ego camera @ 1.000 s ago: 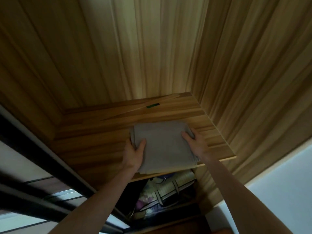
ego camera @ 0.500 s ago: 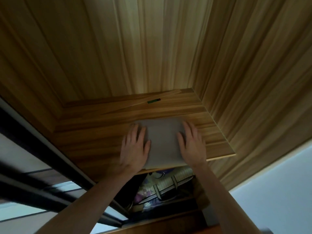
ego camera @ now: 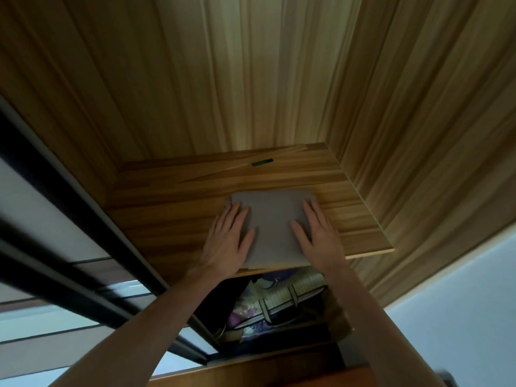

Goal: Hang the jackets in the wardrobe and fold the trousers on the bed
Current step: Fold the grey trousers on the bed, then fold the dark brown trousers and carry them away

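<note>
Grey trousers (ego camera: 272, 227) under both hands (ego camera: 227, 241)

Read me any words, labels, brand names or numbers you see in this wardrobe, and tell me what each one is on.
No readable text anywhere.
Small green tag at the back of the wooden shelf: too small and blurred to read.
Folded grey trousers: no label showing.
Patterned bag below the shelf: no legible wording.
</note>
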